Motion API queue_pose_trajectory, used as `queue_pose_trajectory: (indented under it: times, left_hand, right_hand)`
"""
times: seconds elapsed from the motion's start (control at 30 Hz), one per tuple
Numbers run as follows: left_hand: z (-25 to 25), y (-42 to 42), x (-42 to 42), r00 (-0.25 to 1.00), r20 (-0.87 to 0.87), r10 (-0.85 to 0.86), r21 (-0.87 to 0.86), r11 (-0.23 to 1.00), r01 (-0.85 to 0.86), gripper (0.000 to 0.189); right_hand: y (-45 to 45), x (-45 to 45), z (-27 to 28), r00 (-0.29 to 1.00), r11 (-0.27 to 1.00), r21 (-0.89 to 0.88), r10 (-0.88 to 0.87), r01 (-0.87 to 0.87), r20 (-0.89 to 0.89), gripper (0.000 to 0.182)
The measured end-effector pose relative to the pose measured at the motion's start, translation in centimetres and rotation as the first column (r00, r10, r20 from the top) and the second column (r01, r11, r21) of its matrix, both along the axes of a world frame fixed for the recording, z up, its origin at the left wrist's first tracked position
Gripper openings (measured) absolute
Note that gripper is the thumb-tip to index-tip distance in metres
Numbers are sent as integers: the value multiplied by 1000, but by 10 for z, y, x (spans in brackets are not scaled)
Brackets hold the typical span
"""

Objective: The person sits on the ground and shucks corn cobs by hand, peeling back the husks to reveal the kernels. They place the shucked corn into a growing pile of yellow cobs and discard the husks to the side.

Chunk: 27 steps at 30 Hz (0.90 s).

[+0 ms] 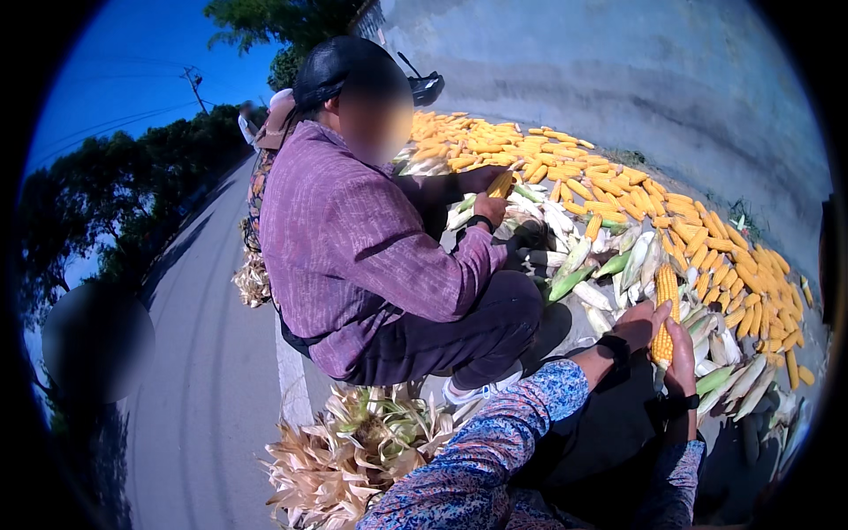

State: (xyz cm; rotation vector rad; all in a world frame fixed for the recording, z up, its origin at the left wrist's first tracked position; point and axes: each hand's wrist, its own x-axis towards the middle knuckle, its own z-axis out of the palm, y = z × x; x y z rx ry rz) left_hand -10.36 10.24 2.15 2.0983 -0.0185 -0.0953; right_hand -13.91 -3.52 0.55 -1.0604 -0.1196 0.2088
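A husked yellow ear of corn (664, 311) stands nearly upright between my two hands. My left hand (639, 324) touches its left side with the fingers; whether it grips is hard to tell. On the lower right side of the ear, my right hand (680, 354) is closed around it near its base. Unhusked ears in pale and green husks (636, 258) lie in a heap just beyond my hands. Behind them spreads a wide band of bare yellow cobs (616, 185). Both my wrists wear dark bands, and my sleeves are patterned in blue and red.
A person in a purple shirt (358, 225) squats close at my left, holding another ear of corn (500, 185). Stripped husks (358, 457) are piled behind that person. A grey wall (629, 79) borders the corn; a paved road (192, 344) runs at the left, with more people farther off.
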Motion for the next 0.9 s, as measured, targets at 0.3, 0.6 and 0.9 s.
queue_pose_trajectory:
  times: [0.3,0.6,0.9]
  left_hand:
    - [-24,4,26,970,244,-19,-300,949,94,39]
    - [-11,-20,33,993,37,112,-619,782,-65,30]
    - [-7,-38,57,996,65,60,-616,788,-7,40]
  right_hand:
    - [3,-10,39,997,998,57,-4,0,80,37]
    - [-36,-14,25,996,983,165,-72,80,-56,43]
    - [-49,-16,31,993,980,198,-12,35,-116,44]
